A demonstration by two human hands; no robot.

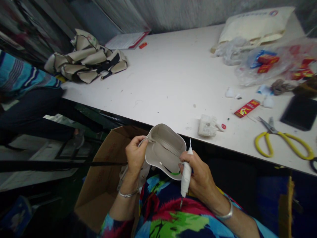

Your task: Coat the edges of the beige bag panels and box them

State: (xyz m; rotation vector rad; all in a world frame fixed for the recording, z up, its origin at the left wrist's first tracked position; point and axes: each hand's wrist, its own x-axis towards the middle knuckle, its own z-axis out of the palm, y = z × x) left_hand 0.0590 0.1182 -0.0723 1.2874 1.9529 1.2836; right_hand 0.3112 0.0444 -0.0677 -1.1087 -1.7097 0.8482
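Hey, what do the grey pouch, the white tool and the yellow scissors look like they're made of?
The grey pouch in the left hand: probably faux leather or coated fabric, matte, smooth, holding its curve. The tool in the right hand: wrapped in white tape or cloth, by its wrinkled layers; core hidden. The yellow scissors: glossy plastic handles, dull grey metal blades.

Left hand [135, 155]: fingers curled shut in a pinch grip, wrist upright, forearm rising from below. Right hand [198, 175]: fingers wrapped closed, forearm entering from lower right.
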